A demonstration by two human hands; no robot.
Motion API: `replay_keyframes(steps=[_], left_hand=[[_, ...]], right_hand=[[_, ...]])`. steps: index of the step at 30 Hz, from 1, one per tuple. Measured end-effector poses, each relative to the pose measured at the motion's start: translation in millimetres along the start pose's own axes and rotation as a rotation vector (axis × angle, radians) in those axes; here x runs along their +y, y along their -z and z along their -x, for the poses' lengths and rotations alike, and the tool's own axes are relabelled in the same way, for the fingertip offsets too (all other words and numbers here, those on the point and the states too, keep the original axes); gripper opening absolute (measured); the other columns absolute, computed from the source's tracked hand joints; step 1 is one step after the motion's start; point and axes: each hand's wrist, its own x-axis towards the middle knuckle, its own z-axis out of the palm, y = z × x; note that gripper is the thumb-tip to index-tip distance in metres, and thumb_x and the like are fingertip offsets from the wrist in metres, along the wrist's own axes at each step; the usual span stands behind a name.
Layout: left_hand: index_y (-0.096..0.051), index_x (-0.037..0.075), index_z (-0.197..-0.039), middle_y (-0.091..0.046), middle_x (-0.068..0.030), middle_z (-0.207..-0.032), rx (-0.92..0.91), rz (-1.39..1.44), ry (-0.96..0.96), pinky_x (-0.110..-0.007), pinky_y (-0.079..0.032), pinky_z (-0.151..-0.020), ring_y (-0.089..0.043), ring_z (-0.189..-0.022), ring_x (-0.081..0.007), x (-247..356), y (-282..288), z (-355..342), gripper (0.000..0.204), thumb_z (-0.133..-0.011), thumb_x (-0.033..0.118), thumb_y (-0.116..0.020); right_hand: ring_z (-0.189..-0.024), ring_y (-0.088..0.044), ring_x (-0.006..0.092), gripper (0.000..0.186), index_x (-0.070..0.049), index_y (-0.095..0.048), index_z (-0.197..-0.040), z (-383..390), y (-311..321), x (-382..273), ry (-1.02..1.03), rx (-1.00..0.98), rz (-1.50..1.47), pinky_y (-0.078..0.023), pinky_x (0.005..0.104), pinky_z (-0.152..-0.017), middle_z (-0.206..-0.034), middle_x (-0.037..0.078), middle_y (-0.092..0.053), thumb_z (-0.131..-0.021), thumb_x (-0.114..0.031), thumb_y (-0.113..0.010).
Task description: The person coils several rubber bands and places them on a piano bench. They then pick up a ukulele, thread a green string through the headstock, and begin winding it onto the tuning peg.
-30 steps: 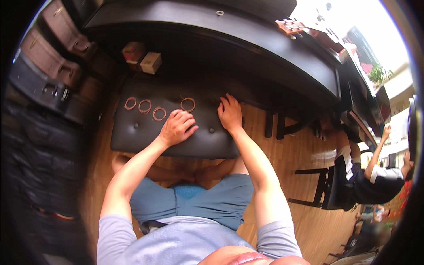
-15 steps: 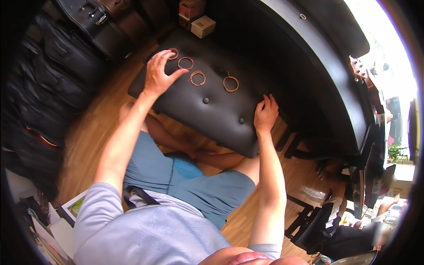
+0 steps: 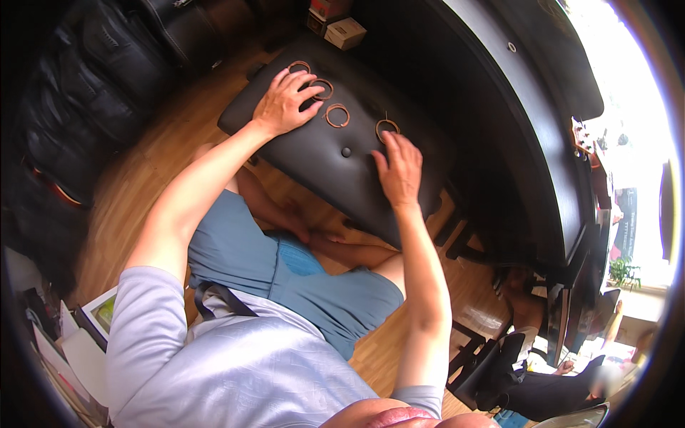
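Note:
Several thin copper-coloured coiled strings lie on a black padded bench (image 3: 314,151). My left hand (image 3: 284,104) reaches over the left end with fingers spread. Its fingertips partly cover one coiled string (image 3: 332,91), and another coil (image 3: 300,63) shows just beyond them. A third coil (image 3: 348,116) lies apart, between my hands. At the right, my right hand (image 3: 402,170) has its fingers stretched out, with the tips over the lower edge of a coil (image 3: 377,128) that has a loose end sticking up. Neither hand appears to grip anything; contact is hard to tell.
Small cardboard boxes (image 3: 345,33) stand beyond the bench. A large black curved piece of furniture (image 3: 514,128) rises at the right. Black cases (image 3: 107,64) line the left. A seated person (image 3: 556,389) is at the lower right. My crossed legs are in front of the bench.
My right hand has moved left from the bench's right end to the rightmost coil. My left hand has lowered and shifted right over the coils. The view has shifted slightly.

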Motion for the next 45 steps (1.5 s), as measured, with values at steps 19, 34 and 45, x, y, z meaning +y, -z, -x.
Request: replay_keyframes(steps=[19, 34, 45], left_hand=[[-0.077, 0.018, -0.118, -0.067, -0.0085, -0.134, -0.05, 0.025, 0.093, -0.052, -0.038, -0.117, -0.057, -0.136, -0.0314, 2, -7, 3, 0.027, -0.098, 0.034, -0.07], [-0.082, 0.012, -0.106, -0.071, -0.0098, -0.12, -0.337, 0.172, -0.046, -0.042, -0.054, -0.1, -0.065, -0.118, -0.032, -20, 18, -23, 0.017, -0.092, 0.017, -0.076], [-0.075, 0.013, -0.107, -0.068, -0.0106, -0.11, -0.408, 0.105, -0.057, -0.045, -0.057, -0.093, -0.067, -0.111, -0.0329, -14, 11, -26, 0.015, -0.092, 0.017, -0.075]], right_hand=[[-0.102, -0.063, 0.0236, 0.017, -0.022, -0.083, -0.105, -40, -33, -50, -0.079, -0.132, -0.045, -0.044, 0.0452, -0.095, -0.098, 0.003, -0.067, -0.091, -0.019, -0.072], [-0.101, -0.066, 0.0295, 0.011, -0.012, -0.075, -0.093, -29, -23, -70, -0.171, -0.17, 0.016, -0.062, 0.041, -0.074, -0.097, 0.011, -0.065, -0.091, -0.01, -0.064], [-0.101, -0.066, 0.0316, 0.013, -0.011, -0.075, -0.097, -3, -22, -73, -0.215, -0.125, 0.005, -0.061, 0.0446, -0.078, -0.103, 0.012, -0.067, -0.09, -0.009, -0.064]])
